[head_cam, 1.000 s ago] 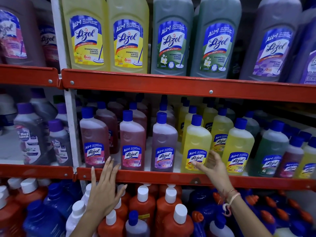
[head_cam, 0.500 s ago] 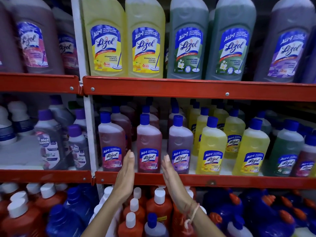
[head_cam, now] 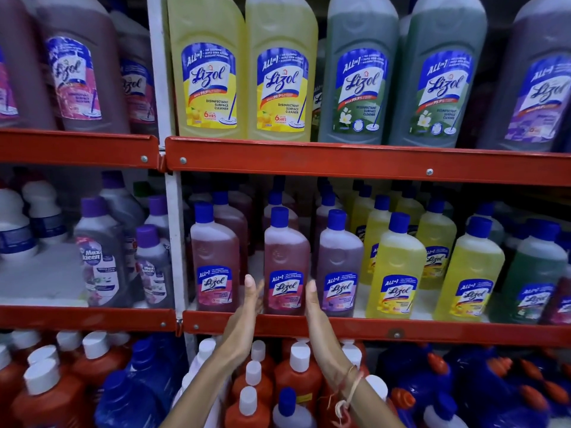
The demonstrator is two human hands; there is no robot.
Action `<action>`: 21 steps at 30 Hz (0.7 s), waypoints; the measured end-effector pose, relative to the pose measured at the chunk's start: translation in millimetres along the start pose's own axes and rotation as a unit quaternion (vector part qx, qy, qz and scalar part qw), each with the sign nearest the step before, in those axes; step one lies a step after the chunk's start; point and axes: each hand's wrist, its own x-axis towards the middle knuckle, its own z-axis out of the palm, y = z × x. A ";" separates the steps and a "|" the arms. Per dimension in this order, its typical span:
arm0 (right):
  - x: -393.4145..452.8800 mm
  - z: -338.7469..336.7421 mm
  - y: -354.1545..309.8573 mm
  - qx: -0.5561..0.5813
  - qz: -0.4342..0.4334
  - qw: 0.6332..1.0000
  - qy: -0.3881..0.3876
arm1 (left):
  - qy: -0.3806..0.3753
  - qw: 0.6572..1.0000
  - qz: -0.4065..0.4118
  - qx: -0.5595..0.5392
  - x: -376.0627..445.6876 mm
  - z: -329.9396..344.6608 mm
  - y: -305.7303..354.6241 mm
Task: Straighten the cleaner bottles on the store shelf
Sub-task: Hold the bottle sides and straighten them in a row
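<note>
**Hands bracket the middle red bottle on the cleaner shelf**

Here both hands stood flat and upright, palms facing each other, one on each side of the red bottle (head_cam: 285, 267) that sat at the front of the middle shelf, just behind its orange rail (head_cam: 370, 330). The left hand (head_cam: 245, 319) had its fingertips level with the bottle's label on the left side; the right hand (head_cam: 318, 316) mirrored it on the right, filling the gap toward the purple bottle (head_cam: 340, 267). Neither hand was closed around anything: fingers were extended and together, and whether the palms actually pressed the bottle's sides or hung just beside them could not be told.

The bottle stood upright with its label facing out, near the pink-red bottle (head_cam: 214, 261) to its left. To the right of the purple one, two yellow bottles (head_cam: 397, 273) stood less evenly spaced.

Judged as the step in hand, this was squaring one bottle. Done well, it likely called for even pressure from both palms low on the body, so the bottle would turn or slide without tipping, keeping its base behind the rail and its label forward, and avoiding a nudge to either neighbour.
</note>
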 end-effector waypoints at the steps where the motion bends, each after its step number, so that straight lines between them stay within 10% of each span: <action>1: -0.4 1.6 1.6 -0.015 0.001 1.000 0.006 | 0.004 1.000 -0.005 -0.001 0.5 1.5 -0.5; 21: 4.2 -3.9 -6.0 -0.023 0.017 1.000 -0.009 | 0.023 1.000 0.004 -0.016 -1.9 -4.2 3.2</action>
